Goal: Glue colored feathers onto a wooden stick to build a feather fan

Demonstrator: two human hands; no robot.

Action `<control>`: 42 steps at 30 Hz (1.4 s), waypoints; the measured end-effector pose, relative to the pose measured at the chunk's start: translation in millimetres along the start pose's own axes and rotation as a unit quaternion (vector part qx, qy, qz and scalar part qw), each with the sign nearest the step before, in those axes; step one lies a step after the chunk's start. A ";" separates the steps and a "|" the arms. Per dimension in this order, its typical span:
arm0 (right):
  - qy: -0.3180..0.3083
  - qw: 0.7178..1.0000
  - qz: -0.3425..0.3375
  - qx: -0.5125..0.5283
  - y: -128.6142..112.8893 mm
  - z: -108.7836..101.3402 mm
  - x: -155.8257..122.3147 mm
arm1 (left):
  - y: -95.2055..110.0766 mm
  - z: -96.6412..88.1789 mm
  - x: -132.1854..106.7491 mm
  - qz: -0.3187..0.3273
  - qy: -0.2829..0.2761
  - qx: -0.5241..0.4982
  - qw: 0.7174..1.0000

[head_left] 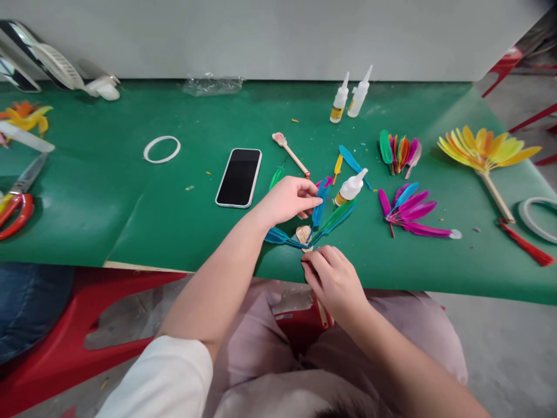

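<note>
My left hand [289, 198] pinches a blue feather [321, 204] that stands in a half-made feather fan [319, 223] of blue and green feathers on the green table [183, 220]. My right hand [333, 278] is closed on the fan's wooden handle at the table's front edge, just below its small heart-shaped hub [303, 233]. A glue bottle [350, 187] lies right behind the fan.
A black phone [239, 176] lies left of my hands, a spare fan stick [290, 153] behind them. Purple feathers [411, 212], a mixed feather bunch [398, 151], a finished yellow fan [485, 154], two upright glue bottles [350, 97], tape rings [162, 149] and red scissors [15, 203] lie around.
</note>
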State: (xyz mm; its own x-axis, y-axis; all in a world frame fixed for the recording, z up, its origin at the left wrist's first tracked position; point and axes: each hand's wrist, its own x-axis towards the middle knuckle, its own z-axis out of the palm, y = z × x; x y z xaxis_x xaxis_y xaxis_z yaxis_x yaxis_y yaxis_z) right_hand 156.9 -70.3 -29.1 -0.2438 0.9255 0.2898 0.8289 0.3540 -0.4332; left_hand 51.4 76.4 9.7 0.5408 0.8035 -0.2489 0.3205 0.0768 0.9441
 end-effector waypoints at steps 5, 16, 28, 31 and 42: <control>0.002 1.000 -0.002 0.010 0.3 0.5 -0.6 | 0.7 -3.4 -2.1 -0.003 0.002 -0.004 1.000; 0.001 1.000 0.005 0.016 -0.7 0.0 -0.5 | -0.9 -1.9 -2.0 0.002 -0.021 -0.009 1.000; 0.002 1.000 -0.011 0.005 1.0 -1.1 -0.6 | -7.7 -2.9 -0.1 0.001 -0.010 0.050 0.999; -0.012 0.999 -0.041 0.011 3.9 -3.7 0.9 | -9.1 -5.6 -1.1 0.023 -0.009 0.075 0.997; -0.030 0.998 -0.041 0.034 7.5 -6.1 2.4 | -10.7 -10.2 -4.1 0.031 -0.033 0.045 0.998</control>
State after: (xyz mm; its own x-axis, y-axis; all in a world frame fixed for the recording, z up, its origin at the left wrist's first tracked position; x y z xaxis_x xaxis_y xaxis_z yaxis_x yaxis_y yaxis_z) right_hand 165.7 -66.2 -26.5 -0.3416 0.8985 0.2759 0.7687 0.4359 -0.4680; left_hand 37.8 78.3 2.9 0.6112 0.7638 -0.2075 0.3525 -0.0279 0.9354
